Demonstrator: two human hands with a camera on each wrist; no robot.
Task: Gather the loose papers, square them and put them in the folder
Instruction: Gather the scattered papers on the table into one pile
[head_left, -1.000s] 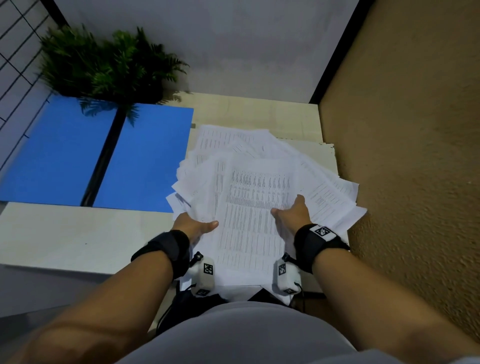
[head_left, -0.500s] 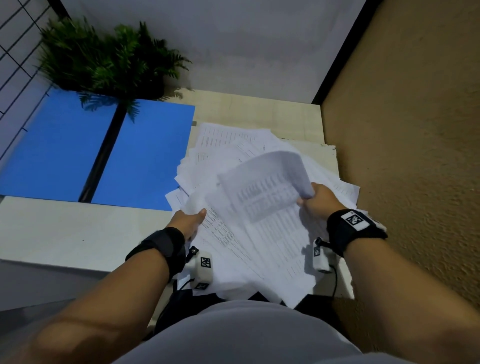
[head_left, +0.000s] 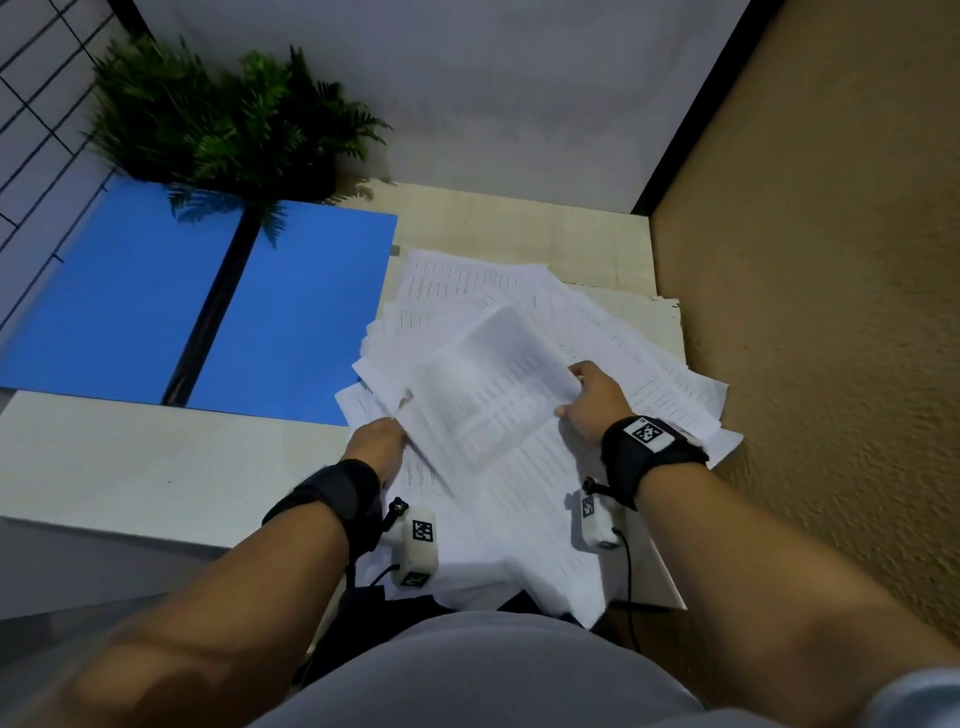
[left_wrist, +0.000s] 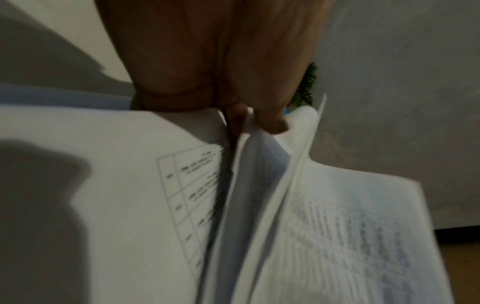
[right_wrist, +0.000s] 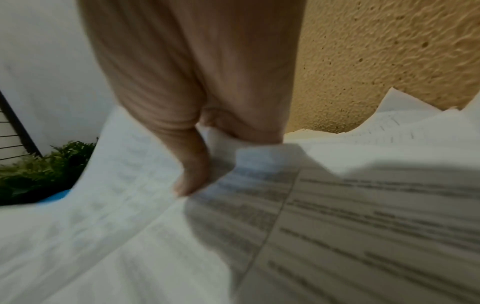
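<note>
A fanned heap of loose printed papers (head_left: 613, 332) covers the right part of the pale table (head_left: 156, 467). My right hand (head_left: 587, 400) pinches a few sheets (head_left: 493, 384) and holds them lifted and curled above the heap; the right wrist view shows its thumb (right_wrist: 192, 176) on top of that paper (right_wrist: 116, 205). My left hand (head_left: 376, 447) grips the left edge of the papers, its fingers tucked between the sheets (left_wrist: 259, 185). The open blue folder (head_left: 208, 306) lies flat to the left of the heap.
A green fern-like plant (head_left: 223, 124) stands at the back left, overhanging the folder. A rough tan wall (head_left: 831, 312) runs close along the table's right side, and a white wall (head_left: 467, 93) closes the back. Several papers overhang the table's near edge.
My right hand pinched the top sheets and lifted them off the heap, then carried them left toward my left hand. My left hand moved slightly and now grips the sheets' left edge.
</note>
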